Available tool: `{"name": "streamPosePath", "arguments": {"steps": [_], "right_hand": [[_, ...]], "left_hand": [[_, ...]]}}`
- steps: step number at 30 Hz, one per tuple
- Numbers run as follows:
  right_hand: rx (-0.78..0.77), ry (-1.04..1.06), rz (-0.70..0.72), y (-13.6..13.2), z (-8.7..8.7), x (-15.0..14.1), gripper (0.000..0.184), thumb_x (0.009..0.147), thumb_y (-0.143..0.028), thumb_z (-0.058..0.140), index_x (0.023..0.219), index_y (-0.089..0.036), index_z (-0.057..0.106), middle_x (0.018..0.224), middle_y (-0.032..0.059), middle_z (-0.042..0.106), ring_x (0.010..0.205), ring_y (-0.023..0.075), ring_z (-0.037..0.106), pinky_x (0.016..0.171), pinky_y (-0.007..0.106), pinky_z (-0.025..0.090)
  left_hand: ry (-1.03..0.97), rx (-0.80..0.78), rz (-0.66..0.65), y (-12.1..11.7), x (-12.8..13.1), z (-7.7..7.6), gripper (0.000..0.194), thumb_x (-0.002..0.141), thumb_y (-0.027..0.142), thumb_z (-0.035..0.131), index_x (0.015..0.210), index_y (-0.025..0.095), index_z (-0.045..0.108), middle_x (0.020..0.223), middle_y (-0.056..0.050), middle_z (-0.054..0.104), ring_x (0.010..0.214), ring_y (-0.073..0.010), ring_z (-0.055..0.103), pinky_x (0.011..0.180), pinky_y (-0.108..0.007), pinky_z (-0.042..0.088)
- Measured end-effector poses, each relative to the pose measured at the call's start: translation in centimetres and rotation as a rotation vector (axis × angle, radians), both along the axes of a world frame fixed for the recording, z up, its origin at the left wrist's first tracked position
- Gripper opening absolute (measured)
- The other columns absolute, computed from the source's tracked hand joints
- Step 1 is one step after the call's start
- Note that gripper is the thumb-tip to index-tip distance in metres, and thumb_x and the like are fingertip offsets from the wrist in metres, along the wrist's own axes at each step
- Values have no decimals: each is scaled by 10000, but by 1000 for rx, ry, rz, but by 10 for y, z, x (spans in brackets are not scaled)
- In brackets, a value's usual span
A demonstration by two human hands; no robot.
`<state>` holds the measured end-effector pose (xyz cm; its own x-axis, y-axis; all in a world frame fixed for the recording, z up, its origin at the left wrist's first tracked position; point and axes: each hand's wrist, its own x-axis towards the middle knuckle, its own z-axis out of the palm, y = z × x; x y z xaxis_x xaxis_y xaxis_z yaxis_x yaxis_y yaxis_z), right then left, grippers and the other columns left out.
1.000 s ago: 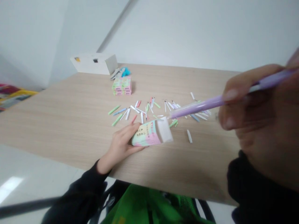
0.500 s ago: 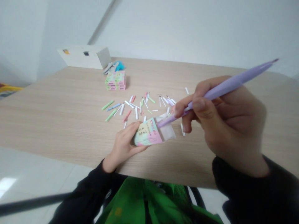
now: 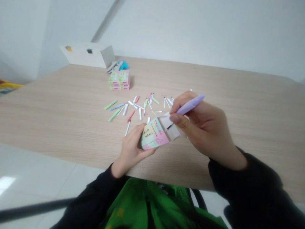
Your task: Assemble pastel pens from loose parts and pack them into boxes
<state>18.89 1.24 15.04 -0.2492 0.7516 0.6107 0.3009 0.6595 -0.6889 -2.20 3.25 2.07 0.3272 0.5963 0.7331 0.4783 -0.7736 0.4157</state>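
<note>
My left hand [image 3: 133, 144] is wrapped around a small pastel pink, green and yellow cardboard box [image 3: 154, 135], printed with dark characters. The box lies tilted in the hand, its open end with pale flaps facing right. Above that end, my right hand [image 3: 197, 124] pinches a purple pen [image 3: 191, 104] between thumb and fingers. One end of the pen points up to the right. A thin dark tip [image 3: 170, 127] shows below the fingertips at the box's mouth; whether it is inside cannot be made out.
Loose pens, caps and white refills lie scattered beyond the hands, among them a green pen [image 3: 114, 115] and a red one [image 3: 131, 116]. Farther back stand stacked pastel boxes [image 3: 119, 80], a grey and blue cloth-like bundle [image 3: 118, 66] and a white carton [image 3: 87, 57].
My right hand has moved left and down, bringing the purple pen's dark tip to the box's mouth. The purple piece previously visible at the opening no longer shows. The left hand keeps its hold.
</note>
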Motion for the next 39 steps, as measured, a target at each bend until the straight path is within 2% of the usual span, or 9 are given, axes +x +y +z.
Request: {"name": "streamPosePath", "arguments": {"steps": [10, 14, 18, 24, 27, 30, 33, 35, 39], "right_hand": [[-27, -127, -192, 14, -11, 7, 161, 845, -194, 766, 983, -215, 684, 916, -5, 735, 751, 147, 625, 698, 309, 497], [-48, -248, -169, 20, -12, 11, 71, 911, -193, 677, 972, -217, 705, 976, 20, 761, 821, 171, 657, 704, 308, 501], [-27, -312, -131, 24, -15, 9, 115, 963, -243, 613, 936, -225, 723, 966, 37, 745, 855, 185, 647, 763, 334, 513], [-64, -315, -45, 33, -24, 10, 122, 933, -255, 657, 953, -231, 775, 1012, 57, 697, 963, 211, 648, 877, 391, 514], [-45, -358, -40, 33, -21, 13, 166, 900, -265, 696, 1045, -247, 775, 1072, 64, 682, 1020, 228, 638, 900, 414, 515], [-21, -360, -40, 34, -16, 13, 122, 903, -241, 692, 996, -244, 772, 1025, 51, 693, 981, 218, 646, 884, 405, 523], [-11, -378, -32, 31, -11, 12, 74, 903, -253, 708, 867, -249, 773, 1030, 51, 694, 983, 222, 659, 886, 408, 528], [34, -317, -73, 25, -5, 13, 74, 917, -284, 708, 920, -266, 780, 1075, 55, 700, 1008, 224, 656, 887, 401, 523], [21, -161, -322, 4, 4, 25, 172, 1001, -314, 602, 1031, -319, 771, 1026, 24, 720, 964, 214, 643, 878, 382, 486]], "left_hand": [[13, -42, 41, 10, 4, -15, 700, 863, 518, 709, 1437, 188, 483, 1260, -174, 700, 1114, -313, 708, 888, -451, 615], [1, -115, 35, 13, 5, -17, 707, 835, 478, 747, 1424, 182, 493, 1275, -184, 692, 1141, -323, 696, 916, -478, 605], [-12, -151, 31, 14, 5, -17, 698, 826, 489, 751, 1404, 193, 498, 1262, -172, 695, 1124, -317, 699, 907, -478, 603], [-9, -154, 29, 15, 4, -18, 677, 825, 505, 743, 1371, 187, 499, 1218, -156, 702, 1071, -304, 711, 867, -441, 605], [-29, -151, 33, 15, 4, -20, 692, 818, 511, 744, 1377, 193, 487, 1236, -155, 691, 1095, -310, 701, 877, -452, 599], [-50, -173, 13, 15, 7, -21, 703, 808, 497, 746, 1379, 193, 470, 1250, -158, 674, 1105, -313, 688, 889, -465, 592], [-76, -180, -15, 16, 7, -18, 682, 816, 478, 740, 1367, 193, 455, 1274, -158, 653, 1129, -308, 671, 927, -470, 582], [-108, -163, -9, 20, 2, -11, 702, 826, 508, 734, 1381, 200, 434, 1315, -163, 625, 1193, -314, 641, 981, -482, 564], [-188, -234, 60, 33, -22, 10, 754, 850, 617, 686, 1432, 253, 374, 1407, -155, 558, 1289, -313, 592, 1042, -487, 544]]}}
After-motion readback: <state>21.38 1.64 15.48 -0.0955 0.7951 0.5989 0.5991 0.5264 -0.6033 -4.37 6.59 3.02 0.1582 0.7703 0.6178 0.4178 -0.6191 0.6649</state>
